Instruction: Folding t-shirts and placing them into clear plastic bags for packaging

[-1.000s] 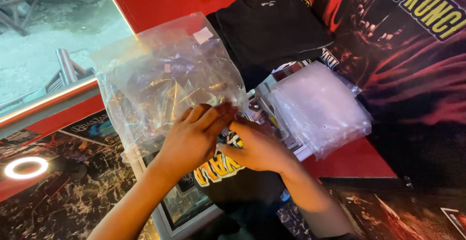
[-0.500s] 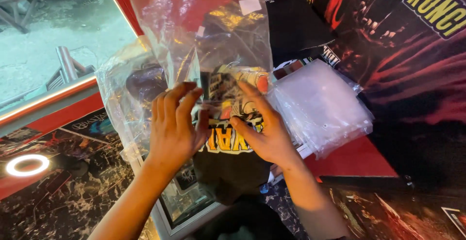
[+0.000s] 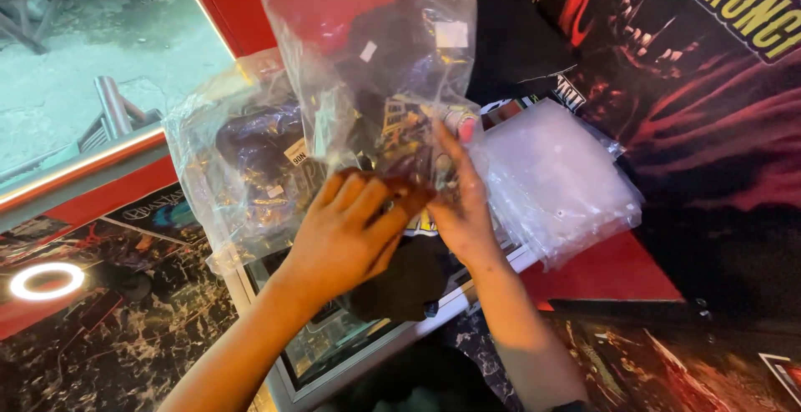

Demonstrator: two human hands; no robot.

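Between the two hands, a clear plastic bag [image 3: 367, 62] stands upright with its mouth turned down toward the person, and a folded black garment with yellow print [image 3: 400, 253] is partly inside it, its lower end hanging out below the fingers. The left hand [image 3: 346, 233] wraps over the bag's lower edge and the cloth from the near side, fingers curled and pressing, so the opening stays gathered around the fabric. The right hand [image 3: 459, 203] is more open: its fingers run up along the bag's right edge with the thumb behind, pinching the film flat; this looks like a way to keep the mouth spread while the cloth sits in it. Holding the bag raised lets its loose upper part hang free of the surface.

Just left of the left hand, another bagged dark garment [image 3: 242, 162] lies flat, touching the raised bag. Just right of the right hand sits a stack of empty clear bags [image 3: 559, 178], within easy reach. Under both wrists is a metal-framed glass surface [image 3: 334, 345], and beyond the fingertips a red and black printed banner [image 3: 692, 70] covers the background.
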